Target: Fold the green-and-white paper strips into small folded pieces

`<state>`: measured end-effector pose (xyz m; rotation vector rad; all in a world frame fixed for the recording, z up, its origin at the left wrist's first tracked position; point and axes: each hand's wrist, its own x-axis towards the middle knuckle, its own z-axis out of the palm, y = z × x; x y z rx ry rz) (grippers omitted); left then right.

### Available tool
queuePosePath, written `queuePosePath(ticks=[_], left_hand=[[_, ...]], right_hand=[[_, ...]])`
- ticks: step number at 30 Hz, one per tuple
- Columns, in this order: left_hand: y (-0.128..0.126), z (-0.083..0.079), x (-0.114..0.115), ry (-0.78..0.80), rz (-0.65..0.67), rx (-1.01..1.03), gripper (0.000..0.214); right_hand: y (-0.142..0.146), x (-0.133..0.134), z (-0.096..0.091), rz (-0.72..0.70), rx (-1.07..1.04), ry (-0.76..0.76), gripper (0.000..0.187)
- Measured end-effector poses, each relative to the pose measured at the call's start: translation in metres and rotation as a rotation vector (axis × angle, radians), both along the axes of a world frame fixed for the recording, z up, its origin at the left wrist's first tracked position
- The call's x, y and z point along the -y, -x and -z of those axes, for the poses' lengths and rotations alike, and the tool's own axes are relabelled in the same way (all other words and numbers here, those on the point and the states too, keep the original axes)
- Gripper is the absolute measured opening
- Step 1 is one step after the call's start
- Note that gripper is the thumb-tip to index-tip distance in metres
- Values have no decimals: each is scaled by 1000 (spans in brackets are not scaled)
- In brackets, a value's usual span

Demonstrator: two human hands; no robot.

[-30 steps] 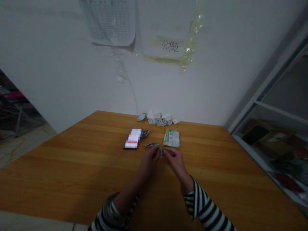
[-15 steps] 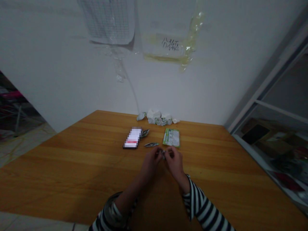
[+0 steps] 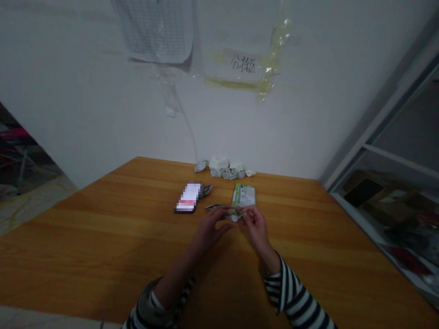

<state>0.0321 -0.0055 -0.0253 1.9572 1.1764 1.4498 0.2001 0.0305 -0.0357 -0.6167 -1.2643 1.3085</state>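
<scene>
In the head view, a small green-and-white packet is off the table between my hands. My right hand pinches its right end between thumb and fingers. My left hand is stretched out on the other side, thumb apart from the fingers, with the fingertips against the packet's far edge. Just beyond my left fingers lies a thin silvery sachet, partly covered by them. A flat green-and-white printed pouch lies behind the hands, its lower edge hidden.
A phone with a blurred screen lies left of the hands, a small dark sachet beside it. Against the wall sits a row of crumpled white and green wrappers. A shelf with boxes stands right of the wooden table.
My left thumb and fingers have spread apart from their pinch. More of the packet now shows between the hands. My right hand has shifted slightly right and still pinches it.
</scene>
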Motion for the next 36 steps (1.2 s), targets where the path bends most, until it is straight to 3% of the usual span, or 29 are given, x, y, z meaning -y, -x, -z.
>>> queuePosePath(ticks=[4,9,13,19,26,36], left_hand=[[5,6,-3,-92,-118,-140,6],[5,13,-3,-77,-80,-223,5],[4,16,-2,-17,-70,-244,8],[0,11,-1,70,-76,-53,7],[-6,7,-1,141,-117,119,14],[-3,7,2,69,-102,64,9]], right_hand=[[-10,1,-11,-93,151,-108,19],[-22,-3,-17,-69,503,-380,27],[-25,-4,-15,-21,595,-506,14],[-25,-4,-13,41,551,-457,10],[-18,0,-9,117,385,-258,15],[-23,-2,-16,3,527,-350,14]])
